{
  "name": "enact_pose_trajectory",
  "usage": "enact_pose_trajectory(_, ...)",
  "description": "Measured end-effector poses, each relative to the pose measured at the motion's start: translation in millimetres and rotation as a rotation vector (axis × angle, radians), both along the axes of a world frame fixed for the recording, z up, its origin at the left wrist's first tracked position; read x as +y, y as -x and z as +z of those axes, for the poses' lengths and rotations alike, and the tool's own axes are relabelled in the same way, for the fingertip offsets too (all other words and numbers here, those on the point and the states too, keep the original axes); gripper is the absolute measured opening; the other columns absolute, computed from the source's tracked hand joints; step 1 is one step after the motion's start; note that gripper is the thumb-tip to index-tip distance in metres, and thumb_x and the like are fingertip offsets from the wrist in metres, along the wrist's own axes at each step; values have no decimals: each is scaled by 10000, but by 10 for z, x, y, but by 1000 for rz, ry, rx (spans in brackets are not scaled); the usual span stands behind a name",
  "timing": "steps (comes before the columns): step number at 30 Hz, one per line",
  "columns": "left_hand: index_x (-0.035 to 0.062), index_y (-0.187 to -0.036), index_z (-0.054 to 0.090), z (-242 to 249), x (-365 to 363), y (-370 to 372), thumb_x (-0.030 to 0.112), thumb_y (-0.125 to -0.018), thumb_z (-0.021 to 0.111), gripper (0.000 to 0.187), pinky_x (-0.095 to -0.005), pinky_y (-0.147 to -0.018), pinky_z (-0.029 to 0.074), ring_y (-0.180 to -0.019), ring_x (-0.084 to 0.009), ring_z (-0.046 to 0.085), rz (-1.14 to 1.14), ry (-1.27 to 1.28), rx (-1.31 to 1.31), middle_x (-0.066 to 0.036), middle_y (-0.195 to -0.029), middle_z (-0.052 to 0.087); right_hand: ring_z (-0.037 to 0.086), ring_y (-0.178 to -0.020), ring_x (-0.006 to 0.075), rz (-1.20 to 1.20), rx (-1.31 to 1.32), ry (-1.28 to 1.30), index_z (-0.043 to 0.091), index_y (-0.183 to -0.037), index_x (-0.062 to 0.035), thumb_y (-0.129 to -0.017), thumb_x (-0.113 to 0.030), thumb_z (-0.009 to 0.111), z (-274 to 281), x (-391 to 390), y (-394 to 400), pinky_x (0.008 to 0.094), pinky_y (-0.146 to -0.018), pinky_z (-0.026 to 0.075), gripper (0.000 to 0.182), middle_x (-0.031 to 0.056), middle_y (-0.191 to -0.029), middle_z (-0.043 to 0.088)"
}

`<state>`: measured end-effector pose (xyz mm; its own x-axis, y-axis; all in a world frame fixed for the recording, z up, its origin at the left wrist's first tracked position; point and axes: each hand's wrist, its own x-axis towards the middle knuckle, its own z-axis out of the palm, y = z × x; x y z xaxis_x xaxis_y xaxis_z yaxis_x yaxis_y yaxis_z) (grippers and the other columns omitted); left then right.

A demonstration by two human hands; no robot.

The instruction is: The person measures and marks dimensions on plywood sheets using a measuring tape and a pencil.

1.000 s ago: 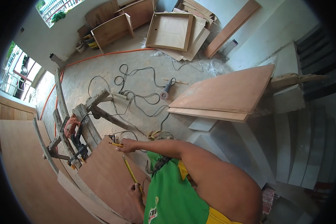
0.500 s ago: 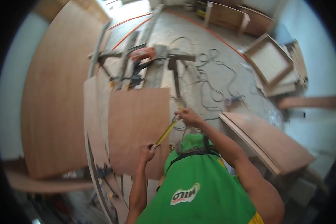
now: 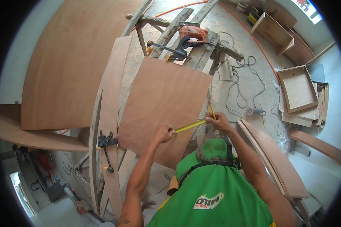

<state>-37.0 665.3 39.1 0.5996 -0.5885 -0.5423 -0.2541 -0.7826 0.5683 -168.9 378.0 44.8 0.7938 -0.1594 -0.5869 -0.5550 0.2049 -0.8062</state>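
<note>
In the head view, the room has a grey floor point(image 3: 238, 32) with cables, and a rough plank tabletop point(image 3: 173, 25) seems to carry the plywood panel point(image 3: 159, 98) flat, probably so that it lies firm before the person. I count clock hours from this panel's middle.

At 6 o'clock, the left hand point(image 3: 164, 134) is above the panel, its fingers curled into a fist around one end of the yellow tape measure point(image 3: 189, 126). Just past 3 o'clock, beyond the panel's edge, the right hand point(image 3: 218, 123) pinches the other end and also a pencil point(image 3: 211, 109), perhaps to have both at once. The blade is stretched between them, which makes it straight; whether it touches the wood, I cannot tell.

Toward 1 o'clock, a red power tool point(image 3: 193, 34) rests on the planks, maybe left within reach, with a bar clamp point(image 3: 180, 51) just beside it. At 8 o'clock, another clamp point(image 3: 107, 141) lies across a long wooden strip point(image 3: 111, 90).
</note>
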Motion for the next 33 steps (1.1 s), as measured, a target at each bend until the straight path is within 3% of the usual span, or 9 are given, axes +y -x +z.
enact_pose_trajectory(6,27,-884,695,22,-517,-918,145,-768,600,191,-425,-724,507,-767,-351,646,-305,-134,-16,-210,-819,660,437,-475,50,-84,80,-2,652,-927,-13,-863,-248,672,-199,-202,-245,214,-411,336,245,23,-734,635)
enact_pose_trajectory(10,30,-885,691,-41,-1102,-1623,118,-745,616,182,-422,-736,513,-836,-351,644,-381,-181,-150,-189,-863,670,380,-431,48,-257,59,3,613,-862,-37,-881,-262,642,-507,-353,-681,225,-393,323,228,-14,-642,546)
enact_pose_trajectory(15,55,-839,681,-267,-1703,-2233,98,-738,582,148,-434,-666,494,-803,-353,622,-432,-125,-143,-171,-817,656,364,-422,48,-442,129,-26,587,-812,-38,-901,-267,615,-736,-553,-1093,229,-381,308,247,-19,-621,490)
enact_pose_trajectory(21,81,-806,674,-501,-2224,-2588,106,-752,587,105,-425,-759,498,-890,-321,607,-675,-176,-347,-127,-872,648,353,-415,41,-645,111,-54,581,-805,-29,-907,-261,620,-992,-689,-1290,218,-377,313,257,-19,-619,487)
enact_pose_trajectory(25,76,-802,667,-617,-2291,-2712,118,-771,587,95,-438,-782,494,-914,-320,601,-629,-159,-321,-129,-885,644,383,-430,40,-663,92,122,589,-803,-33,-898,-261,634,-1090,-684,-1365,213,-384,327,251,-21,-621,502)
enact_pose_trajectory(26,86,-867,659,-621,-2314,-2728,143,-783,602,116,-438,-789,502,-930,-329,610,-658,-195,-324,-149,-935,637,395,-435,40,-665,45,217,593,-804,-35,-896,-264,637,-1133,-673,-1366,211,-386,330,251,-22,-622,507)
enact_pose_trajectory(27,96,-931,651,-592,-2351,-2737,168,-795,616,157,-438,-795,510,-947,-339,620,-687,-229,-329,-169,-985,630,395,-435,40,-672,53,212,593,-804,-35,-896,-264,637,-1102,-680,-1389,211,-386,330,251,-22,-622,507)
enact_pose_trajectory(29,77,-891,658,-521,-2382,-2718,160,-790,617,137,-446,-801,500,-942,-341,611,-645,-219,-312,-172,-946,634,457,-575,56,-681,97,249,613,-782,-12,-884,-229,654,-1033,-722,-1434,230,-524,402,244,-19,-651,534)
enact_pose_trajectory(33,50,-864,666,-420,-2430,-2684,157,-785,625,139,-455,-804,495,-927,-354,615,-588,-251,-299,-196,-925,642,460,-579,56,-652,111,199,612,-784,-11,-881,-231,660,-1068,-780,-1442,229,-520,394,244,-21,-657,536)
